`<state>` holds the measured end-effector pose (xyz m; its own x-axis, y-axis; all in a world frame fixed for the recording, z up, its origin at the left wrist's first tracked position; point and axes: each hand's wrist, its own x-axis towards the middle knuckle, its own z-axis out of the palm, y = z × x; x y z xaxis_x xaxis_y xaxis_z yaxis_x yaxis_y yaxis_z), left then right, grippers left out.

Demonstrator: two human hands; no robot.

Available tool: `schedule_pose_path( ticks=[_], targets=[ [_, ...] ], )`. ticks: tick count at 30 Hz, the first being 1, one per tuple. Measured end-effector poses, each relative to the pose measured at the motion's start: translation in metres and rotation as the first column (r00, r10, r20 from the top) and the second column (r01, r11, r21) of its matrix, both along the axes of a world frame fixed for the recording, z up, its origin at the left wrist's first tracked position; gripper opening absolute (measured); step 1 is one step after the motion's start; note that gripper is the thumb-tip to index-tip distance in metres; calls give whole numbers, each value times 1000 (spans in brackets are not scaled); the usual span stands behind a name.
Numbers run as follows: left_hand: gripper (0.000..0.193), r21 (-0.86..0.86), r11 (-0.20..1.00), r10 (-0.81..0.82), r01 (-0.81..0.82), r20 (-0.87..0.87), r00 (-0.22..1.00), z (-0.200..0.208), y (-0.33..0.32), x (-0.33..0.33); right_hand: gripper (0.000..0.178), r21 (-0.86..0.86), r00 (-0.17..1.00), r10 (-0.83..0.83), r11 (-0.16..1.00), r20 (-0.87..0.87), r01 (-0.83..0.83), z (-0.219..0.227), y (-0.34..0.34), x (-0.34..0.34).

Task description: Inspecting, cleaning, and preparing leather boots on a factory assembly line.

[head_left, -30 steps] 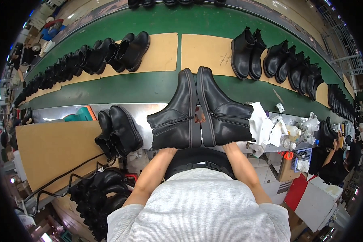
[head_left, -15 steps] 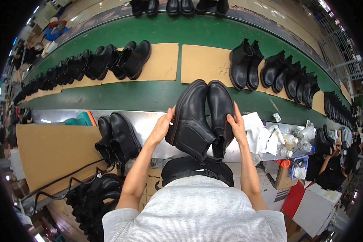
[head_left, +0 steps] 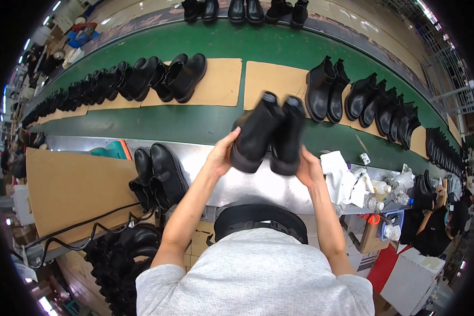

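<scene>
1. The pair of black boots [head_left: 255, 134] is held up in front of the person, heels toward the body, shafts blurred; heels appear over the metal bench [head_left: 237, 192], shafts over the green surface [head_left: 195, 124].
2. Bare metal runs between the standing boots [head_left: 167, 176] on the left and the white cloth [head_left: 337, 174] on the right; the bench's near edge lies just ahead of the waist.
3. Beyond, the left cardboard sheet [head_left: 224, 84] has a bare right end; the right cardboard sheet [head_left: 274, 79] is bare toward its left, with a narrow green gap between them.
4. The left hand [head_left: 224, 154] grips the left boot's outer side, thumb uppermost, other fingers partly hidden.
5. The right hand [head_left: 309, 169] is pressed to the right boot's outer side, fingertips partly hidden.
6. Both forearms reach forward, converging slightly, clear of cloth and standing boots.
</scene>
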<state>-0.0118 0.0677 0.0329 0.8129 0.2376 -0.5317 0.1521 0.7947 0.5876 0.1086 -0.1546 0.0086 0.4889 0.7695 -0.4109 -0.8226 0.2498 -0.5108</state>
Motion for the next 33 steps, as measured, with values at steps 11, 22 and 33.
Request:
schedule_pose_path(
  ticks=[11, 22, 33],
  targets=[
    [39, -227, 941, 198, -253, -237, 951, -14, -8, 13, 27, -174, 996, -78, 982, -50, 68, 11, 37, 14],
    [52, 100, 988, -83, 117, -295, 952, -68, -13, -52, 57, -318, 965, 236, 929, 112, -190, -37, -26, -5],
    [116, 531, 81, 3, 844, -847, 532, -87, -5, 20, 114, -948, 320, 916, 152, 241, 278, -67, 56, 3]
  ],
)
